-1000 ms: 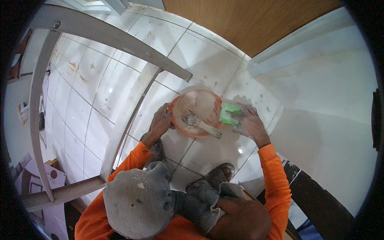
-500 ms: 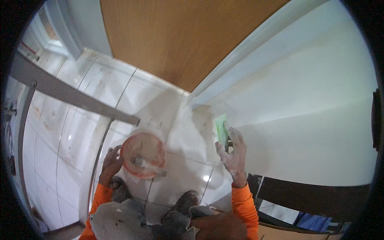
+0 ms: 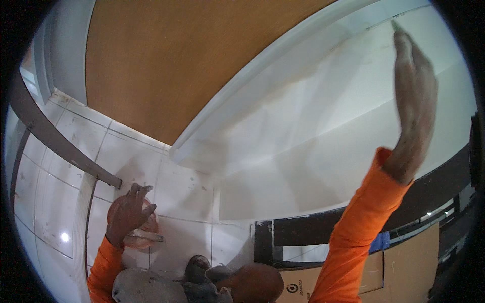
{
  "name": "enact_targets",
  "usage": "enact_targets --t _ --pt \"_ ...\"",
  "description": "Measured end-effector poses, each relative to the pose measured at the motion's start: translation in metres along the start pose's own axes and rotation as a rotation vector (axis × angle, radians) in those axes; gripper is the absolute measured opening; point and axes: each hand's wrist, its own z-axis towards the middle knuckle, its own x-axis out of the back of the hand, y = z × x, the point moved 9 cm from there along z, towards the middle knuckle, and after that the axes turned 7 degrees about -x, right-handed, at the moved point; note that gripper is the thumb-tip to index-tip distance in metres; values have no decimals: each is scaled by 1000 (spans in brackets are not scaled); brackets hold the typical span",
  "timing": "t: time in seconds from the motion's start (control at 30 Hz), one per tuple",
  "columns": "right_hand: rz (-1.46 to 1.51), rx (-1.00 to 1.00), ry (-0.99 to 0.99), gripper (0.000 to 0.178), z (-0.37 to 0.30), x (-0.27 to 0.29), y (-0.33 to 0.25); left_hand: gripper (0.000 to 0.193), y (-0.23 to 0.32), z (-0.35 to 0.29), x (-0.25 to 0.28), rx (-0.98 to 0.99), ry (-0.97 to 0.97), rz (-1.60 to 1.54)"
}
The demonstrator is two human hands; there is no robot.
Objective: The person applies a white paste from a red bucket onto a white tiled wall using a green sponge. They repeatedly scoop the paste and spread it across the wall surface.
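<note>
White wall (image 3: 323, 131) right under my right hand (image 3: 415, 76), smooth and pale, running up to a white moulding (image 3: 283, 70) that slants across above and to the left of that hand. Beyond the moulding, a brown wooden panel (image 3: 172, 60) fills the upper left. My right arm in its orange sleeve (image 3: 364, 222) reaches high, the hand raised flat against the wall, fingers pressed together and straight, fingertips at the top edge of the wall face. I cannot tell whether anything sits under the palm; the hand is blurred.

Down low, my left hand (image 3: 129, 212) curls over the rim of a round translucent orange plastic bowl (image 3: 144, 233), fingers bent around its upper edge, holding it. The bowl sits just below and to the right of that hand, tipped toward me, with a pale lump of stuff inside; what it is I can't make out. Behind the left hand, glossy white floor tiles (image 3: 177, 187) with dark smudges and thin grout lines. To the left of that hand, a grey metal bar (image 3: 55, 144) cuts diagonally, ending just above my knuckles.

Below my right elbow, a dark horizontal rail (image 3: 323, 224) and a brown cardboard sheet (image 3: 404, 267). Between my two hands the wall lies open and bare; the moulding bounds it above, the dark rail below.
</note>
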Motion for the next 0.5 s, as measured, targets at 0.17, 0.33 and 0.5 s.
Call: enact_targets --t 0.17,0.33,0.5 --pt "-204 -116 -191 65 105 7 33 55 38 35 -17 -122 -50 -270" --pt "-130 -124 -352 54 41 -55 6 54 16 22 16 -106 -18 -220" --pt "-49 -119 -399 49 -21 -68 -34 51 5 7 34 -53 22 -293"
